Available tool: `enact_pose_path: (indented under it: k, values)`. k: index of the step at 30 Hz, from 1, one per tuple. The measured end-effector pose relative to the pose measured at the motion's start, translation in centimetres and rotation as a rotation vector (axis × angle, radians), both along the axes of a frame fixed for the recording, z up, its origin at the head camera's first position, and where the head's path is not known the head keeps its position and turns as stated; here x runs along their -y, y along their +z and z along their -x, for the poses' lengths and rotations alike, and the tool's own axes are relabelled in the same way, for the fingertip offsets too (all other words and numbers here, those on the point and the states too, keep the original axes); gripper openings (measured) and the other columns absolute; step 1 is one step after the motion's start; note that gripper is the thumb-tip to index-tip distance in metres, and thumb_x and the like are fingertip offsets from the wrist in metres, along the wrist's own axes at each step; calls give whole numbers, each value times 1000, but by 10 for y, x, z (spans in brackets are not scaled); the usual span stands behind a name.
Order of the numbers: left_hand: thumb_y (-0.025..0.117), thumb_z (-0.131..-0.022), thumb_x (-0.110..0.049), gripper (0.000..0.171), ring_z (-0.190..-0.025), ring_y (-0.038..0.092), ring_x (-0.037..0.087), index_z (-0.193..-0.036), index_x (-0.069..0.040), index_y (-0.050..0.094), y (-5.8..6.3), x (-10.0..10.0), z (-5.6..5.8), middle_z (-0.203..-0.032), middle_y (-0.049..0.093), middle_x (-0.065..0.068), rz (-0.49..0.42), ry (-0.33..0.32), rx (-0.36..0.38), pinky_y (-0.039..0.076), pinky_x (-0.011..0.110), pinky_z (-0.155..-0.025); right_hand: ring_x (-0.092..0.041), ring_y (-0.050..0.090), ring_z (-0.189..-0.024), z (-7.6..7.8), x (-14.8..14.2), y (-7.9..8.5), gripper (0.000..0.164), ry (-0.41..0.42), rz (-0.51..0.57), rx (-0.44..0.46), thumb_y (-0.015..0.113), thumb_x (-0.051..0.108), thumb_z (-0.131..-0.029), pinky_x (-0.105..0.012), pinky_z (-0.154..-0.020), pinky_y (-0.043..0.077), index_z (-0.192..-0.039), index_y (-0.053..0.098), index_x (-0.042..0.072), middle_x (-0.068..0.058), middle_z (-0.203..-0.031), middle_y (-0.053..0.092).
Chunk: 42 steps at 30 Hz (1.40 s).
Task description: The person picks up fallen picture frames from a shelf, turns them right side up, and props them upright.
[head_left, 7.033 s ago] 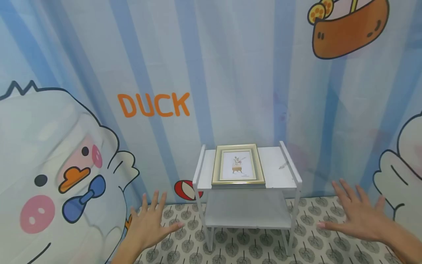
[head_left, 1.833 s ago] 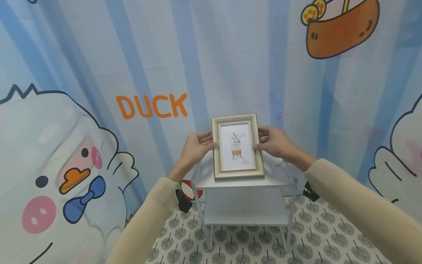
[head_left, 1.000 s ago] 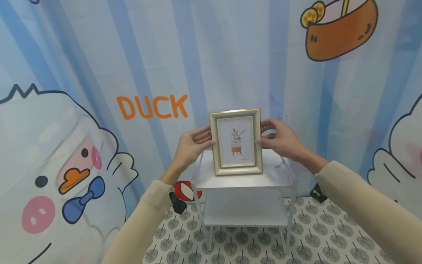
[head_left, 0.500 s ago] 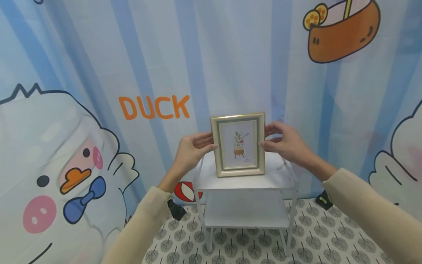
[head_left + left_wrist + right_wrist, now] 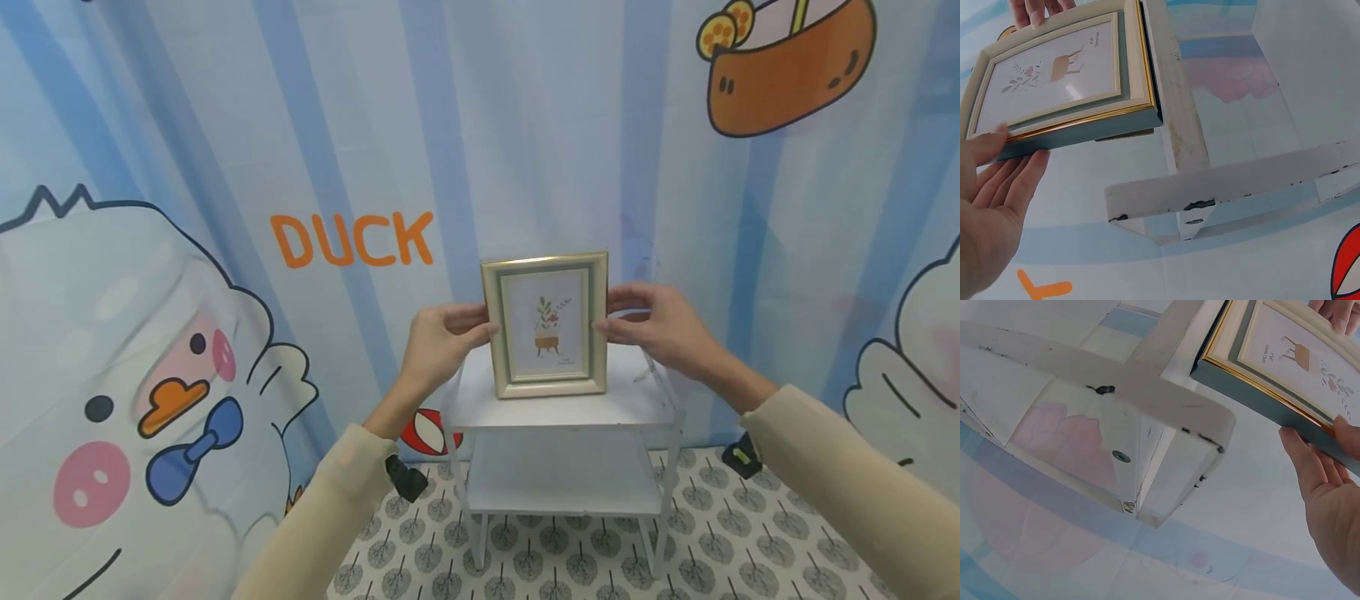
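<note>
A gold-edged picture frame (image 5: pixel 551 387) with a potted-plant print stands nearly upright on the top board of a small white shelf (image 5: pixel 630 408). Its lower edge appears to meet the board. My left hand (image 5: pixel 437 343) pinches the frame's left side, thumb on the front border and fingers at the back. On the opposite side my right hand (image 5: pixel 660 325) grips it the same way. The left wrist view shows the frame's grey-green side and a thin brown piece (image 5: pixel 1125 134) jutting out behind it. Most of the frame's back is hidden.
White side rails (image 5: pixel 1229 181) with chipped paint flank the top board. A lower board (image 5: pixel 562 475) sits beneath it. A blue-striped curtain (image 5: pixel 540 125) with cartoon prints hangs close behind. Tree-patterned flooring (image 5: pixel 555 567) lies below.
Seven seconds ago the picture frame lay flat and both hands were apart from it. Since then both hands have gripped its sides and tilted it up; lately it has shifted slightly right.
</note>
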<state>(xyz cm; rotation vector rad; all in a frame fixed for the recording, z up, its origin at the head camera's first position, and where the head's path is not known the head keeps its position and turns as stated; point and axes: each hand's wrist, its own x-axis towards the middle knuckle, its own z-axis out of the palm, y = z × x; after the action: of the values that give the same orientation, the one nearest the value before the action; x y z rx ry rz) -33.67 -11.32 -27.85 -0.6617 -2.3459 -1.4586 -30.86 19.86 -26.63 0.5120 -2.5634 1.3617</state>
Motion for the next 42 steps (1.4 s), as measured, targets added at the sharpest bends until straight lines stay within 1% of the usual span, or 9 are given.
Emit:
enact_pose_path:
  k: [4, 13, 17, 24, 26, 30, 33, 36, 42]
  values:
    - [79, -97, -20, 40, -111, 78, 26, -133, -4, 72, 2, -1, 4, -125, 77, 15, 30, -4, -1, 65, 37, -93, -46, 67, -126, -2, -1, 0, 53, -8, -2, -1, 75, 20, -99, -45, -97, 63, -144, 57, -2, -26, -141, 64]
    - [75, -99, -19, 41, -112, 78, 28, -136, -3, 70, 1, -3, 15, -129, 75, 17, 31, -25, 16, 64, 38, -94, -45, 71, -121, -8, 1, -3, 52, -22, 17, -20, 78, 19, -97, -43, -95, 64, -140, 60, -3, -27, -135, 68]
    - [75, -99, -18, 42, -111, 78, 28, -138, -2, 68, 0, -2, 20, -130, 75, 18, 28, -40, 19, 65, 36, -93, -43, 72, -119, -13, 2, -4, 52, -26, 35, -33, 79, 20, -95, -44, -95, 64, -138, 61, -3, -26, -132, 70]
    - [73, -101, -19, 41, -114, 77, 27, -139, -3, 68, -1, -5, 28, -132, 74, 17, 42, -36, 30, 65, 36, -93, -40, 74, -115, -21, 7, -10, 49, -53, 55, -76, 80, 23, -95, -35, -89, 65, -135, 64, -2, -24, -129, 72]
    - [72, -101, -20, 40, -114, 77, 27, -138, -4, 69, -1, -7, 30, -131, 75, 16, 51, -26, 24, 65, 36, -93, -40, 75, -114, -23, 9, -12, 48, -72, 55, -93, 80, 23, -96, -36, -89, 66, -134, 64, -1, -23, -129, 72]
    - [72, -102, -21, 39, -113, 78, 26, -138, -6, 69, -1, -9, 33, -130, 75, 15, 61, -12, 1, 64, 38, -95, -39, 75, -113, -27, 13, -14, 46, -116, 47, -127, 80, 23, -95, -45, -90, 65, -132, 66, 0, -22, -128, 73]
    - [71, -102, -21, 38, -113, 78, 26, -138, -7, 69, -1, -10, 35, -130, 76, 14, 59, -1, -12, 64, 39, -95, -39, 75, -113, -29, 17, -15, 48, -134, 41, -149, 81, 25, -95, -49, -90, 65, -133, 65, 1, -22, -127, 74]
    - [69, -104, -22, 38, -113, 78, 25, -139, -8, 69, -2, -11, 37, -130, 76, 13, 56, 3, -22, 64, 38, -95, -37, 76, -110, -30, 22, -16, 47, -140, 40, -178, 82, 25, -93, -50, -90, 65, -131, 67, 1, -20, -124, 75]
    - [65, -106, -19, 36, -116, 76, 26, -140, -7, 68, -3, -15, 39, -132, 75, 14, 51, 3, -29, 63, 38, -98, -31, 78, -103, -35, 32, -17, 39, -144, 19, -254, 85, 24, -91, -47, -86, 64, -122, 71, 5, -15, -112, 79]
